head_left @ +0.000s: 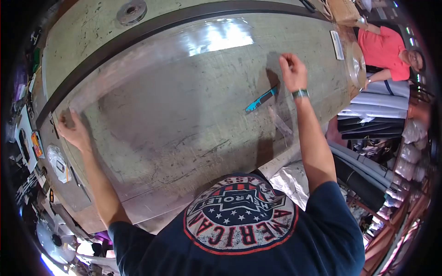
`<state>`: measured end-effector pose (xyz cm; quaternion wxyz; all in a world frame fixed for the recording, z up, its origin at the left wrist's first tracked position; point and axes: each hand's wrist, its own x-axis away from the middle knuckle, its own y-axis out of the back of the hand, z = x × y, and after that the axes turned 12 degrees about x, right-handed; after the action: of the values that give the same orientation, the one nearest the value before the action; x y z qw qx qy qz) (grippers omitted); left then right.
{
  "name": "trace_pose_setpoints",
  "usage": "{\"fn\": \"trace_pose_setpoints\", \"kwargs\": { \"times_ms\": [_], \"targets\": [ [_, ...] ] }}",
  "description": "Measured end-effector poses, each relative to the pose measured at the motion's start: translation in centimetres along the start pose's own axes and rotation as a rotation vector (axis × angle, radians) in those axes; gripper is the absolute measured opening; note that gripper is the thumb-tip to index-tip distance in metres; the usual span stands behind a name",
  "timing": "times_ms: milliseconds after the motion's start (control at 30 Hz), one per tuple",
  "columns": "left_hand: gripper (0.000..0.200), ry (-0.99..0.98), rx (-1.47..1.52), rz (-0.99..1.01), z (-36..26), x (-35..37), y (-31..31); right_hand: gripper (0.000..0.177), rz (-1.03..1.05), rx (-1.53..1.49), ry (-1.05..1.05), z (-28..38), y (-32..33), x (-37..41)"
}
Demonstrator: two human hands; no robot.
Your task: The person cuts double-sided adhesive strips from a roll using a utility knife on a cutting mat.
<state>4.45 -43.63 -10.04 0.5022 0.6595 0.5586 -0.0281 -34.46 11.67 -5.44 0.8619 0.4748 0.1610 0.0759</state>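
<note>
My left hand (74, 132) is at the left end of a clear plastic strip (115, 76), its fingers apart and one fingertip at the strip's end. The strip stretches across the worktable (156, 119) and shines brightly towards its right end. My right hand (294, 72) is above the right side of the table, its fingers curled together. Whatever it may pinch is too small to make out. A blue and black utility knife (261, 100) lies below and left of that hand. Beside the knife is a small clear plastic scrap (280, 122).
A long dark bar (152, 28) runs along the far side, with a metal disc (131, 11) beyond it. A clear tape roll (355, 65) stands at the right edge, near a person in a red shirt (382, 50). Rolled material (375, 108) is stacked below.
</note>
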Motion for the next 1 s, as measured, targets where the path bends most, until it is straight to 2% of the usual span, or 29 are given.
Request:
{"fn": "trace_pose_setpoints", "kwargs": {
  "times_ms": [67, 100, 133, 200, 233, 267, 300, 333, 400, 500, 600, 700, 800, 833, 900, 933, 1000],
  "targets": [
    [0.037, 0.012, 0.246, 0.093, -4.4, 4.4, 0.1, 0.016, 0.073, 0.17, 0.08, -0.8, 4.0, 5.3],
    [0.028, -0.16, 0.124, 0.221, -6.9, 7.4, 0.1, 0.018, 0.139, 0.221, 0.085, -1.6, 5.1, 7.8],
    [0.023, 0.045, 0.434, 0.356, -10.9, 12.1, -0.5, 0.02, 0.128, 0.25, 0.158, -2.1, 5.6, 10.2],
    [0.018, 0.321, 0.996, 0.81, -21.0, 19.2, 0.0, 0.024, 0.094, 0.298, 0.316, -2.9, 6.0, 13.1],
    [0.019, -0.132, 0.89, 1.02, -26.8, 21.9, 0.3, 0.026, 0.107, 0.287, 0.363, -2.9, 6.0, 13.2],
    [0.021, -0.378, 0.832, 1.14, -32.6, 24.3, -0.2, 0.029, 0.121, 0.275, 0.41, -2.5, 5.7, 12.7],
    [0.023, -0.518, 1.022, 1.046, -36.9, 26.1, -0.8, 0.031, 0.133, 0.262, 0.459, -2.4, 5.3, 12.1],
    [0.03, -0.615, 1.028, 1.015, -40.4, 28.3, -2.2, 0.03, 0.151, 0.261, 0.502, -2.5, 4.6, 11.5],
    [0.033, -0.74, 0.83, 0.949, -44.9, 30.6, -4.5, 0.029, 0.178, 0.263, 0.592, -3.4, 3.1, 9.4],
    [0.038, -0.767, 0.611, 0.886, -45.7, 32.7, -6.9, 0.022, 0.173, 0.236, 0.66, -5.6, 1.4, 7.5],
    [0.039, -0.669, 0.532, 0.948, -46.2, 32.5, -5.1, 0.016, 0.133, 0.18, 0.692, -7.4, 1.0, 6.5],
    [0.034, -0.772, 0.347, 0.928, -45.7, 31.8, -3.7, 0.016, 0.107, 0.186, 0.679, -10.3, 1.3, 4.3],
    [0.02, -0.665, 0.363, 0.846, -44.4, 32.3, -3.5, 0.021, -0.07, 0.247, 0.606, -11.8, 1.7, 2.8],
    [0.018, -0.612, 0.44, 0.731, -44.6, 31.8, -3.0, 0.025, -0.11, 0.186, 0.584, -11.0, 2.7, 3.3],
    [0.016, -0.344, 0.443, 0.727, -45.1, 31.1, -1.3, 0.029, 0.039, -0.054, 0.473, -8.6, 4.9, 6.9],
    [0.015, -0.203, 0.441, 0.714, -45.1, 30.6, -0.4, 0.033, 0.337, -0.212, 0.334, -6.9, 6.7, 9.7],
    [0.018, -0.062, 0.49, 0.633, -45.2, 29.7, 1.3, 0.031, 0.953, -0.751, 0.044, -4.3, 8.8, 16.1]
  ]
}}
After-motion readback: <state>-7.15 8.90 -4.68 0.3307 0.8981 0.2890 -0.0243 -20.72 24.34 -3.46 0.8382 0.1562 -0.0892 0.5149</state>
